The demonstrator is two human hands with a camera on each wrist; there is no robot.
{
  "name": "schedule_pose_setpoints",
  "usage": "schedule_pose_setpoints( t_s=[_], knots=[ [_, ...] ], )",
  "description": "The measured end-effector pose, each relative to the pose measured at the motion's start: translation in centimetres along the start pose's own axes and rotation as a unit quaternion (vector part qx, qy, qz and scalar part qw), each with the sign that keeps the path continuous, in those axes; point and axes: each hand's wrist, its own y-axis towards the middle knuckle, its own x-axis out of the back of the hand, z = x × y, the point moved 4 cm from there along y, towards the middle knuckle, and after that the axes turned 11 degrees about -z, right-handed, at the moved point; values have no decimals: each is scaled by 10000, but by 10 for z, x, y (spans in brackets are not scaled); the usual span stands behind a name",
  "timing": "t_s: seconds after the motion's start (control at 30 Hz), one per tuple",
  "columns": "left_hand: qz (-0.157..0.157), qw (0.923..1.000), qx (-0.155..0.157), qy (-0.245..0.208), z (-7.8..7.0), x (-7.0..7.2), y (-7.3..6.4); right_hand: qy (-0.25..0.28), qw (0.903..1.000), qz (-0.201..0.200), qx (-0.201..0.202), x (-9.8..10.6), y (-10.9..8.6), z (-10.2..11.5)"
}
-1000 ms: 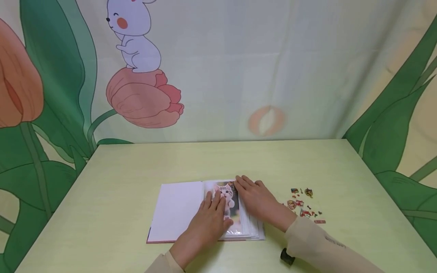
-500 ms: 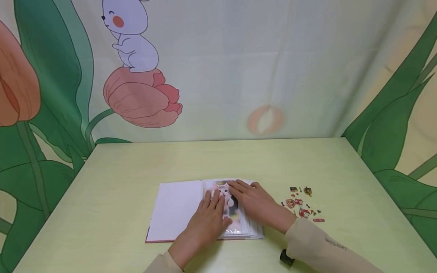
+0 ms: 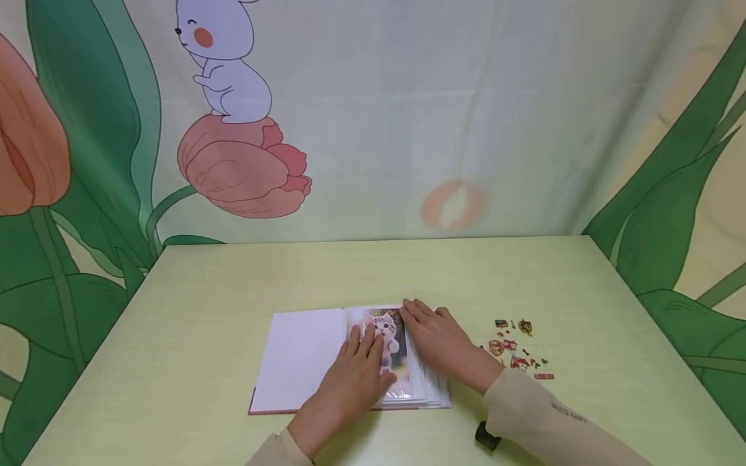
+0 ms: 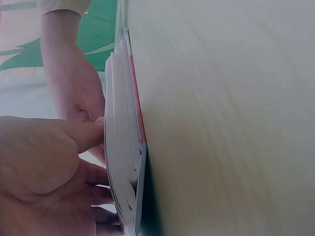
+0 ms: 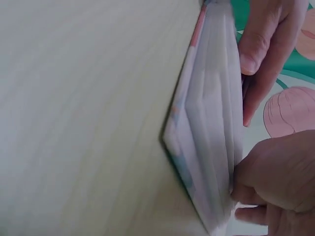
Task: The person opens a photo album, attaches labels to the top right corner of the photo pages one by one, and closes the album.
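An open photo album (image 3: 304,356) lies on the table, a blank white inner cover on the left and clear-pocket pages on the right. The top page shows a kitten picture (image 3: 401,364), partly hidden under my left hand (image 3: 357,370). That hand rests on the picture with its fingers spread and straight. My right hand (image 3: 441,342) touches the page's right side, fingertips at the picture's upper right corner. In the left wrist view the left fingers lie along the album (image 4: 120,137); the right wrist view shows the stacked page edges from the side.
Several small colourful stickers (image 3: 513,346) lie spread on the table (image 3: 192,323) right of the album. A small black object (image 3: 487,436) is under the right sleeve. A printed curtain (image 3: 373,129) with a rabbit and tulips hangs behind the table's far edge.
My right hand slid left and down over the picture's upper right, then back up and right to the page corner. My left hand stays put on the picture.
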Motion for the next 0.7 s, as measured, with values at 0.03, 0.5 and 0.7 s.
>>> schedule_pose_setpoints(
  t_s=[0.03, 0.5, 0.7],
  knots=[
    [2, 10000, -4, -8, 0, 0, 0, 9, 10000, -52, 12, 0, -1, 0],
    [-17, 10000, -76, -2, 1, -4, 2, 245, 9949, -148, 966, 3, -14, 12],
    [57, 9999, -79, 36, 1, -4, 2, 214, 9962, -89, 840, 6, -11, 10]
  ],
)
